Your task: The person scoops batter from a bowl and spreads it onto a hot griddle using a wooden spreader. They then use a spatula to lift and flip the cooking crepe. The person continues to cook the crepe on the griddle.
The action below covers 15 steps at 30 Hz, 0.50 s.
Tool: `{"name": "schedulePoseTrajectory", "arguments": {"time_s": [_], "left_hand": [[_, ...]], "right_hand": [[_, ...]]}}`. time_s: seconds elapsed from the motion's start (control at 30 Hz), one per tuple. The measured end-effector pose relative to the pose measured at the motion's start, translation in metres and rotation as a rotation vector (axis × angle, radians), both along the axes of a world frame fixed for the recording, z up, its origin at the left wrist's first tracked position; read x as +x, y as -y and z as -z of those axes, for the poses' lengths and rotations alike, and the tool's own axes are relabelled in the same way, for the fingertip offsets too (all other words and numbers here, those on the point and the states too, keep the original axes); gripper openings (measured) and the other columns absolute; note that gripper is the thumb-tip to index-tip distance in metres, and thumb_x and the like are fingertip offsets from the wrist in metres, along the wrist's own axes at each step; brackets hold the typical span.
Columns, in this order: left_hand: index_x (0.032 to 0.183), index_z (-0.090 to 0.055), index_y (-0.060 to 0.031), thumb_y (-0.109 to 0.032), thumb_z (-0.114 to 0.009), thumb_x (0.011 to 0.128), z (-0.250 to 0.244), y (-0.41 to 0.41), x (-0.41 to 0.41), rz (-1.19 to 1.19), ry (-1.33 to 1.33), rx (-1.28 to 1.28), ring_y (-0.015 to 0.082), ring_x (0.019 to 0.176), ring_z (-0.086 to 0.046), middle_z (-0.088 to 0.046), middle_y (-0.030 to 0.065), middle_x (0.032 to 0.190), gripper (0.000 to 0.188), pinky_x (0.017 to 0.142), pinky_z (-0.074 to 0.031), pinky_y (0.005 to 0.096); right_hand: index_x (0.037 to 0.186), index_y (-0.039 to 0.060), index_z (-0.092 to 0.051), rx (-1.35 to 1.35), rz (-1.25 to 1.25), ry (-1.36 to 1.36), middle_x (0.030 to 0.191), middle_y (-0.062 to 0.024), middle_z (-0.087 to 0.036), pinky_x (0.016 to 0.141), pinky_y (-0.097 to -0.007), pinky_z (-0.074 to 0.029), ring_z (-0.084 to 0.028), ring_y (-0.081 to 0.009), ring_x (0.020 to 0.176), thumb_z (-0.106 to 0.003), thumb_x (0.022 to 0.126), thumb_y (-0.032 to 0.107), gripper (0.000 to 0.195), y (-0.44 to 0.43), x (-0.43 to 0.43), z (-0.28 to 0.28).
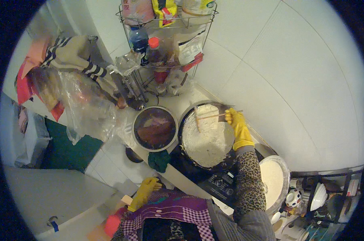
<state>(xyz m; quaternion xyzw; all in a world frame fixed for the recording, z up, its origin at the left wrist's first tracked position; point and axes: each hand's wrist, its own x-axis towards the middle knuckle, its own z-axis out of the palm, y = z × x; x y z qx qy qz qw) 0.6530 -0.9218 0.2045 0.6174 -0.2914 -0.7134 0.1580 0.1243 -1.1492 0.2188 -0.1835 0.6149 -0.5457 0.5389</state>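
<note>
My right hand (237,123), in a yellow rubber glove, grips the handle of a T-shaped wooden batter spreader (211,116). The spreader's crossbar rests on a pale layer of batter (203,147) in a round black griddle pan (182,147). Under the pan is a black induction cooker (219,185) with a control panel. My left hand (148,186), also gloved in yellow, is low by the apron with its fingers curled. A dark object shows beside its fingertips, and I cannot tell whether the hand holds it.
A metal pot of dark brown liquid (155,129) stands left of the pan, with a dark green cloth (159,160) at the counter edge. At right is a large bowl of batter (272,180) near a dish rack (316,192). Behind stands a wire shelf (170,19) with bottles.
</note>
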Motion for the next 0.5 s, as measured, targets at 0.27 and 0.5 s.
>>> {"name": "schedulePoseTrajectory", "arguments": {"time_s": [0.27, 0.5], "left_hand": [[0.12, -0.058, 0.0024, -0.03, -0.051, 0.103, 0.01, 0.007, -0.004, 0.017, -0.082, -0.038, 0.0287, 0.093, -0.07, -0.07, 0.0221, 0.103, 0.037, 0.084, -0.057, 0.0371], [0.123, -0.056, 0.0024, -0.029, -0.051, 0.103, 0.011, -0.003, 0.008, 0.013, -0.024, -0.008, 0.0291, 0.094, -0.07, -0.069, 0.0229, 0.106, 0.037, 0.084, -0.058, 0.0372]], "right_hand": [[0.086, 0.0038, -0.068, 0.032, 0.189, 0.063, 0.066, -0.0034, -0.062, 0.042, -0.0256, -0.04, -0.054, -0.0145, 0.05, -0.057, 0.099, 0.026, 0.028, 0.003, -0.061, 0.039], [0.084, 0.0076, -0.064, 0.045, 0.42, 0.06, 0.062, -0.0013, -0.058, 0.039, -0.0231, -0.035, -0.05, -0.0123, 0.046, -0.052, 0.099, 0.027, 0.027, -0.052, -0.097, 0.044]]}}
